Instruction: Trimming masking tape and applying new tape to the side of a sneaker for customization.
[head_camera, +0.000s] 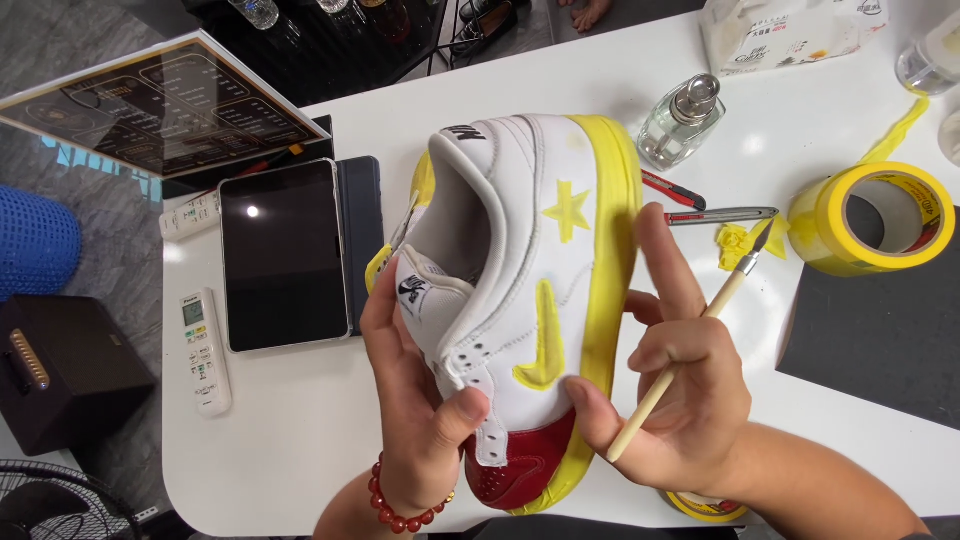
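A white sneaker with a red toe, yellow-masked sole, star and side stripe is held on its side above a white table. My left hand, with a red bead bracelet, grips the shoe by the tongue and lace side. My right hand holds a thin wooden paintbrush, bristles pointing up to the right. That hand's thumb and forefinger rest against the yellow sole.
A yellow tape roll, crumpled tape scrap, red utility knife and glass bottle lie to the right. A tablet, two remotes and a framed dark board sit left. A black mat lies right.
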